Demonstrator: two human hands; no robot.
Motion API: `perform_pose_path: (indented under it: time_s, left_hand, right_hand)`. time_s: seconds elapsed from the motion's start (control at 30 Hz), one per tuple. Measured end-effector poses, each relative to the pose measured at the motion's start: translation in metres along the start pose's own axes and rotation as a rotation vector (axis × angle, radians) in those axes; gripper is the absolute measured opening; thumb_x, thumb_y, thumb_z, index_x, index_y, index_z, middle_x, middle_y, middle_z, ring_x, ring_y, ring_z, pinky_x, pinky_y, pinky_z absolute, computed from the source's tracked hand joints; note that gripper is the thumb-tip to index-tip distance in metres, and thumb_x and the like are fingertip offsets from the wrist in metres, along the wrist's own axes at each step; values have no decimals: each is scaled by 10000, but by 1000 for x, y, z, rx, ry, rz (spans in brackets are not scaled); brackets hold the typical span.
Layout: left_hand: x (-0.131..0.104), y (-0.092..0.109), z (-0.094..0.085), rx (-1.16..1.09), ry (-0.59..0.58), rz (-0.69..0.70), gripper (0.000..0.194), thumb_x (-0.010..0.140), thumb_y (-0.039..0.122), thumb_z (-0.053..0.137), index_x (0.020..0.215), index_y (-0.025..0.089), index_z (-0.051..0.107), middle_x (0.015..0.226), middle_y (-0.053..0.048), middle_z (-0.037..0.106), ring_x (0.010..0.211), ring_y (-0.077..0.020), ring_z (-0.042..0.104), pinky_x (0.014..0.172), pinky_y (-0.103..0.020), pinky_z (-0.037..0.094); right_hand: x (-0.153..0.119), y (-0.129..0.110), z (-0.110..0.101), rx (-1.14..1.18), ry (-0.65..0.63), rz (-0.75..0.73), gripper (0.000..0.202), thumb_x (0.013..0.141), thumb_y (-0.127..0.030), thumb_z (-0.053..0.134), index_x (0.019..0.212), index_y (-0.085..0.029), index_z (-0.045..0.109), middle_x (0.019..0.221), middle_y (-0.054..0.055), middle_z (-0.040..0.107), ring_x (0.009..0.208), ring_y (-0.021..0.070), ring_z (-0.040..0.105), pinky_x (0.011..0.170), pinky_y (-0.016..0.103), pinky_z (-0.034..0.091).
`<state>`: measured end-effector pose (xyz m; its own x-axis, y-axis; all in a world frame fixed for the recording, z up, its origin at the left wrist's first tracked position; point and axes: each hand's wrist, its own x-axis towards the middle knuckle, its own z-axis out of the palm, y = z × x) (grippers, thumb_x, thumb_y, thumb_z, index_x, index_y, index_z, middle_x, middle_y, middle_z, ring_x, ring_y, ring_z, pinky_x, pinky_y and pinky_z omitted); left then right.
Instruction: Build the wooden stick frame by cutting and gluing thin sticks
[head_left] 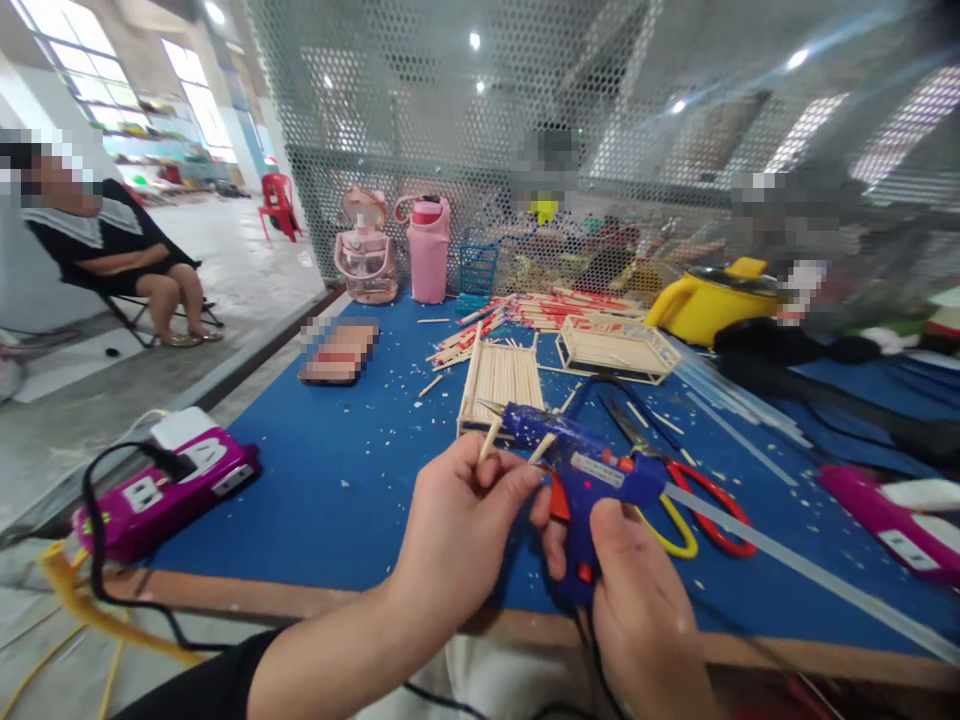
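Observation:
My right hand (641, 590) grips a blue hot glue gun (581, 505) by its handle, fingers round the red trigger. Its metal nozzle points left, and a long clear glue stick (795, 555) runs out of its back. My left hand (457, 525) is closed in a pinch on short wooden sticks (489, 440), just below the nozzle. Beyond the nozzle lies a raft-like piece of sticks (510, 375) with upright posts. Farther right is a shallow tray made of sticks (619, 360). Whether the nozzle touches any stick, I cannot tell.
Loose red-marked sticks (570, 308), pink bottles (429, 250), a phone (341, 353) and a yellow pot (705, 305) lie or stand on the blue table. Red-handled scissors (712, 510) rest by the gun. Purple power strips (169, 490) flank the table. A person (124, 235) sits at left.

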<state>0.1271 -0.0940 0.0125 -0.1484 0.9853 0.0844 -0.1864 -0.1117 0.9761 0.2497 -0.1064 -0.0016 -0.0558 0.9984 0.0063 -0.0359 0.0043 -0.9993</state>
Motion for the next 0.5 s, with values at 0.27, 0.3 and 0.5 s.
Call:
perform_pose_path:
  time_s: [0.27, 0.3, 0.5]
  left_hand:
    - [-26, 0, -6, 186, -7, 220, 361, 833, 227, 572, 600, 229, 296, 618, 22, 564, 580, -124, 528, 552, -263, 432]
    - [-28, 1, -12, 244, 43, 268, 362, 827, 221, 569, 589, 229, 297, 609, 23, 547, 575, -124, 510, 548, -262, 423]
    - [18, 11, -75, 661, 404, 205, 364, 762, 284, 612, 566, 225, 311, 618, 21, 592, 639, -153, 564, 623, -275, 420]
  right_hand:
    - [-7, 9, -7, 27, -13, -96, 449, 871, -590, 458, 788, -186, 633, 569, 6, 526, 511, 137, 456, 495, 267, 365]
    - [-6, 8, -9, 28, 24, -102, 446, 877, -587, 453, 805, -186, 636, 578, 6, 531, 526, 137, 463, 512, 265, 373]
    - [11, -6, -41, -50, 202, -236, 420, 913, -544, 414, 851, -199, 645, 694, 25, 598, 589, 141, 496, 574, 279, 393]
